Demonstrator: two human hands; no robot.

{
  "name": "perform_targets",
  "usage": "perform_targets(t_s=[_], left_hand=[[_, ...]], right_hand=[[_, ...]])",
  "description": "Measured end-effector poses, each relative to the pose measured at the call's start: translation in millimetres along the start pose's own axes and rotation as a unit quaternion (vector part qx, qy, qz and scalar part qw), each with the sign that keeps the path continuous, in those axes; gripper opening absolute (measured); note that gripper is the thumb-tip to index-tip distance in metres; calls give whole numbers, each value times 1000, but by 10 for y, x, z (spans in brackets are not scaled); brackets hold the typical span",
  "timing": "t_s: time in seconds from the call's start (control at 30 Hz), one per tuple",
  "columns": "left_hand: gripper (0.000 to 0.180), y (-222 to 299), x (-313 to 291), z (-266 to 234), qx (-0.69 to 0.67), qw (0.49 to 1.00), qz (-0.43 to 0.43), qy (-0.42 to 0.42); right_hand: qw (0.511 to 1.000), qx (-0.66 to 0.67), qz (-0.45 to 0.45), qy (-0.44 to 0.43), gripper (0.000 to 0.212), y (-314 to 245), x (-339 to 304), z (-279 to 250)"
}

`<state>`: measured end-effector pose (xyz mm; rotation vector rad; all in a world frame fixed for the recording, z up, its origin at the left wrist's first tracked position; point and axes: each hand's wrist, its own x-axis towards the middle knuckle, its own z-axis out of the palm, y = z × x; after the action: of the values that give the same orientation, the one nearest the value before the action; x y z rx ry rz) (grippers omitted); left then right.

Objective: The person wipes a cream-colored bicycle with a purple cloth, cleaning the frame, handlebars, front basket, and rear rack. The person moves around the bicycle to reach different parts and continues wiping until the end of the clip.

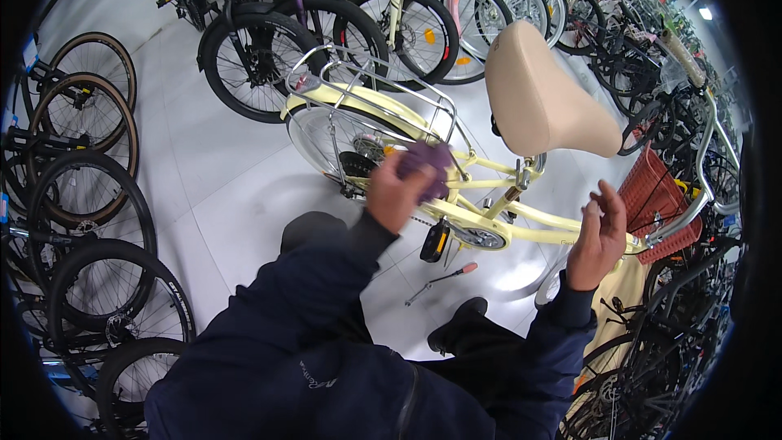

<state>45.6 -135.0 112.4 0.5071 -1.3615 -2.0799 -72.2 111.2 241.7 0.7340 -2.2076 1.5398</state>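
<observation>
Gleaming white floor (228,187), bicycles around; left hand (397,191) gripping purple cloth (428,165), right hand (599,236) open.

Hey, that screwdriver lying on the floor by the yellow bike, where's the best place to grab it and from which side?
Probably by the red handle, the thickest part of the screwdriver. It lies flat on the floor below the pedal, handle end pointing right, thin metal shaft running left. Coming straight down from above with the free right hand looks easiest; the left hand holds a purple cloth.
</observation>
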Motion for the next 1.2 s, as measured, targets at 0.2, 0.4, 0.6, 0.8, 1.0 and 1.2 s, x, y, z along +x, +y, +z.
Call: perform_targets(t_s=[0.2, 0.4, 0.6, 0.8, 1.0, 1.2], left_hand=[[28, 268, 539, -1193, -2, 975, 42, 220], [31, 98, 901, -1866, -17, 930, 104, 351], [21, -358, 953, -1592, 100, 973, 11, 210], [21, 56, 377, -1300, 281, 932, 68, 218], [27, 303, -156, -414, 90, 996, -26, 0], [36, 122, -342, 303, 56, 978, -102, -172]], right_hand=[[964, -140, -227, 22, 33, -66, 678, 508], [919, -259, -290, 67, 35, 28, 701, 801], [934, -236, -260, 60, 34, 90, 718, 777], [945, -201, -250, 59, 34, 92, 731, 779], [985, 9, -162, -57, 32, 47, 631, 463], [932, 156, 179, -273, 65, 132, -696, 537]])
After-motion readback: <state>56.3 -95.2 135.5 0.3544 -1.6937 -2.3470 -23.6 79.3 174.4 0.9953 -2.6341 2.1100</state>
